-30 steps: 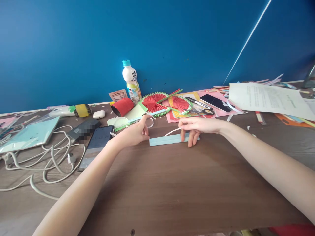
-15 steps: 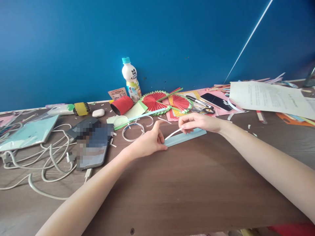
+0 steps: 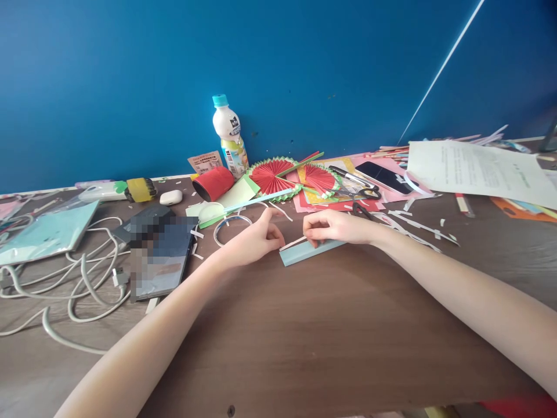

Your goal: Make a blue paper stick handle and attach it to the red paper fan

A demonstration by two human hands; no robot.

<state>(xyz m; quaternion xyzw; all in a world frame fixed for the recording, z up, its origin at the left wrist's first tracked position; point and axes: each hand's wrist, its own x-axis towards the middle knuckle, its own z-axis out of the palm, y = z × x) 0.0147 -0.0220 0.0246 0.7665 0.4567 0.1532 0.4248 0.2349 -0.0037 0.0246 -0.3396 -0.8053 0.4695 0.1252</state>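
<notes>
A folded light-blue paper strip (image 3: 302, 253) lies on the brown table in front of me. Along its far edge a narrow white strip (image 3: 293, 243) runs almost straight between my hands. My left hand (image 3: 255, 237) is closed, thumb and finger pinching the white strip's left end beside the blue paper's corner. My right hand (image 3: 333, 227) pinches the same white strip farther right, its fingertips low over the blue paper and its palm hiding the paper's right part. A roll of tape (image 3: 216, 235) lies partly behind my left hand.
Red-and-green pleated paper fans (image 3: 272, 177), scissors (image 3: 368, 193) and a bottle (image 3: 230, 136) are at the back. Left are a blurred phone (image 3: 163, 261) and looping white cables (image 3: 82, 290). White paper scraps (image 3: 424, 226) and a printed sheet (image 3: 474, 168) lie right.
My right hand has moved left and down toward my left hand. The white strip has gone from arched to nearly straight. My left hand has shifted slightly left, uncovering the blue paper's end.
</notes>
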